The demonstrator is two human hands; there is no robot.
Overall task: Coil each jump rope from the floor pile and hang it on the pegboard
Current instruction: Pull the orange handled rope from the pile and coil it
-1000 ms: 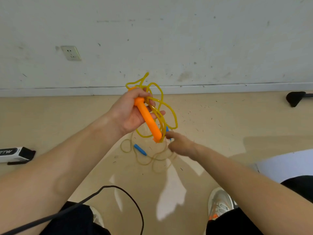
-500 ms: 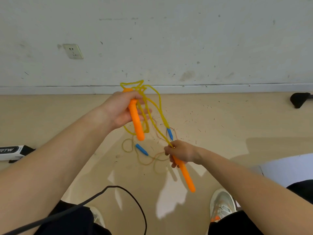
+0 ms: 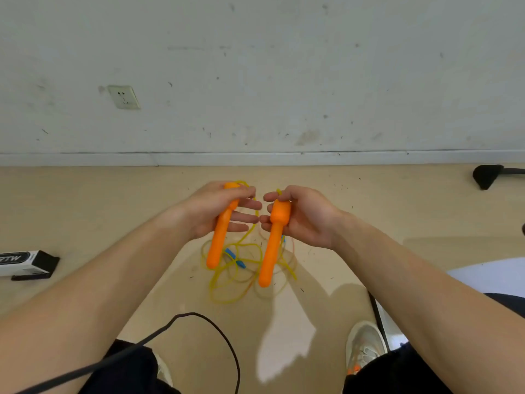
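Your left hand (image 3: 216, 211) pinches the top of the left handle (image 3: 220, 237) between thumb and loosely extended fingers. Your right hand (image 3: 301, 217) curls round the head of the right handle (image 3: 272, 245). Both orange handles hang side by side just above the floor pile (image 3: 227, 291), the yellow cord (image 3: 251, 240) trailing down into it. Gather both handles into one hand, then draw the cord up in even loops, teasing it clear of the blue handles (image 3: 235, 258) in the pile. Beyond the pile the wall (image 3: 284, 81) closes you in. The black cable (image 3: 216, 328) curves on your side of the pile, a likely snag, and the box (image 3: 25, 264) lies well left of it.
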